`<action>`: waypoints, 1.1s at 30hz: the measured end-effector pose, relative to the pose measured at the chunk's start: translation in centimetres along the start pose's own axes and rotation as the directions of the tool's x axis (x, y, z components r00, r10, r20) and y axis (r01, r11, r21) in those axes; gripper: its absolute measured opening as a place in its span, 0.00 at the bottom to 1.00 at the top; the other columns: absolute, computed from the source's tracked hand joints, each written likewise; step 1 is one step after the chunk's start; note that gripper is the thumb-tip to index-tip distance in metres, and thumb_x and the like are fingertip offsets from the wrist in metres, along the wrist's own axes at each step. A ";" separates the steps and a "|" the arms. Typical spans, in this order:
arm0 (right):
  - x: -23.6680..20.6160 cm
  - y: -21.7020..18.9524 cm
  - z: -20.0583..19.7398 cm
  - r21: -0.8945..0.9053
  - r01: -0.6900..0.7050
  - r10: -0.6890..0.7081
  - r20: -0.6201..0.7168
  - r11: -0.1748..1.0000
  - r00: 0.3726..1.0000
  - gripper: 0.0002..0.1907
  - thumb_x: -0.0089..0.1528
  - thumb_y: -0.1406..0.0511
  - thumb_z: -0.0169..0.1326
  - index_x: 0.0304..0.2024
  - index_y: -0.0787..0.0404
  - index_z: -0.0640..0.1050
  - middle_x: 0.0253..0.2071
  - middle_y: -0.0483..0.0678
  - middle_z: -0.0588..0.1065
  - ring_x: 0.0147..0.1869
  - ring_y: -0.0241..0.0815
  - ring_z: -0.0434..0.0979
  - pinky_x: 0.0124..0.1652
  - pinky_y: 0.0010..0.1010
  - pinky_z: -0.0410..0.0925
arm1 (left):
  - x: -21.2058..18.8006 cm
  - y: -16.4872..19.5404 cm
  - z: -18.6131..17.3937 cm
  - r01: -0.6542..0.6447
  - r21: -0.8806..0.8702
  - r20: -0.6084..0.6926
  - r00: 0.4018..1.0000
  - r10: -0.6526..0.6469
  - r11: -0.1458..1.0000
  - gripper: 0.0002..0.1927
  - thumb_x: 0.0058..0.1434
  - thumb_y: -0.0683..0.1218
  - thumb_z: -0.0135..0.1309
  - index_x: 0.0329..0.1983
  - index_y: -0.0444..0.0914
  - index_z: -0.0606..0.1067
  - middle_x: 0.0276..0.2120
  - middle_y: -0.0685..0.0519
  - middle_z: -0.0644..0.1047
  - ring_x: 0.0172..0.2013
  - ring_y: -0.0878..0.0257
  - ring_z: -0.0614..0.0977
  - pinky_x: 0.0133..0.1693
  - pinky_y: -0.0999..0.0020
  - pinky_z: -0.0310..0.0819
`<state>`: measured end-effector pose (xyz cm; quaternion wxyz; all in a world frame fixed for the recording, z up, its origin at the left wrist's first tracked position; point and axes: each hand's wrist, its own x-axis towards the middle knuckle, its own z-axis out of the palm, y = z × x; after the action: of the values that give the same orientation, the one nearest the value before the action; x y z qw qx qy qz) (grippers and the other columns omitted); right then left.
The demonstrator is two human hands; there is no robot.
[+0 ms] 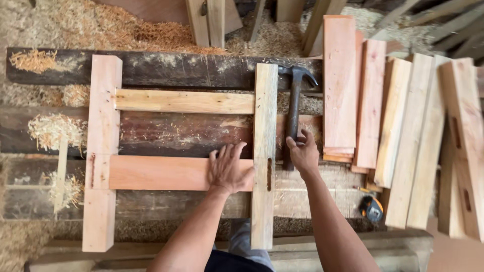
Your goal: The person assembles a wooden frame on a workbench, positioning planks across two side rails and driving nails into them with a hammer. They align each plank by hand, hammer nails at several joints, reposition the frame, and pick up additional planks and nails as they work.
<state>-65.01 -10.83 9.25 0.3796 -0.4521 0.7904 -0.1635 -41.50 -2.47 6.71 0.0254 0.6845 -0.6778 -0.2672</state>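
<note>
- Here, left hand (229, 168): flat, fingers spread, palm pressed on the lower rail (161, 173); clasps nothing.
- Right hand (303, 152): fingers curled loosely at the hammer (293, 108) handle; whether the grasp has closed on it cannot be told.
- Hammer: dark, lying just right of the right post (264, 151), head away from the person, handle end under the right hand.
- Frame: two pale upright posts, left post (102, 151) well left of both hands; upper rail (184, 101) above the left hand, lower rail beneath it, both spanning post to post.
- Containers: none seen.
- Boards (393, 121): loose stack of reddish and pale planks, right of the right hand.
- Tape measure (372, 208): black and yellow, below-right of the right hand.
- Bench (166, 133): dark, worn planks under the frame.
- Shavings (126, 27): heaped beyond and left of the bench; timber legs stand at the far edge.
</note>
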 end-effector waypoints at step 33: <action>-11.7 1.2 -4.7 0.453 -0.396 0.275 0.311 0.799 0.910 0.13 0.65 0.70 0.52 0.52 0.64 0.75 0.26 0.47 0.71 0.21 0.37 0.69 0.21 0.30 0.64 | 0.9 5.4 -6.3 0.287 -0.237 0.280 0.935 -0.218 0.928 0.69 0.42 0.76 0.65 0.76 0.43 0.43 0.76 0.43 0.46 0.74 0.49 0.46 0.71 0.40 0.32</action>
<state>-65.74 -0.76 16.89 0.5963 -0.2040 0.7379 -0.2415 -44.01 -5.84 13.90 -0.0003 0.7174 -0.5377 -0.4430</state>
